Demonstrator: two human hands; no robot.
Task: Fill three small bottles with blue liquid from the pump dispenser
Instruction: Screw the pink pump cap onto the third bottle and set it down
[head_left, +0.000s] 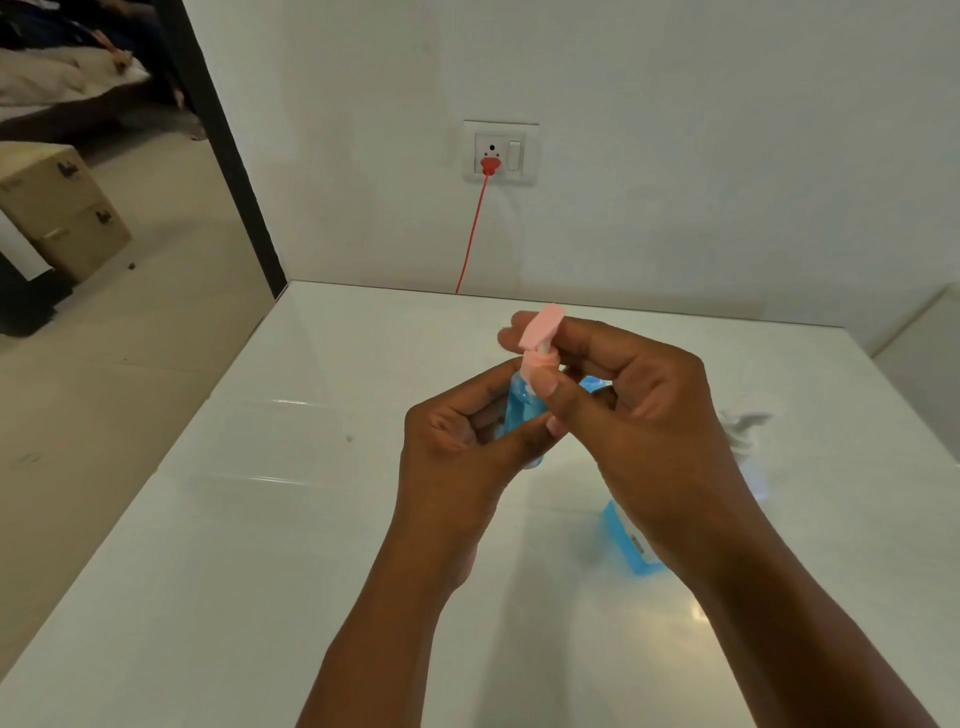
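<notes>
My left hand (457, 441) is wrapped around a small clear bottle (517, 402) holding blue liquid, raised above the white table (260, 519). My right hand (634, 415) pinches the bottle's pink cap (540, 338) between thumb and fingers at the neck. Behind my right wrist stands the pump dispenser (631, 540) with blue liquid, its white pump head (743, 423) poking out to the right. A bit of another blue object (592, 383) shows behind my right fingers; I cannot tell what it is.
A red cable (470, 239) runs from a wall socket (500, 153) down behind the table's far edge. The table's left edge drops to a tiled floor with a cardboard box (57, 208). A white surface (930, 358) adjoins the table at right.
</notes>
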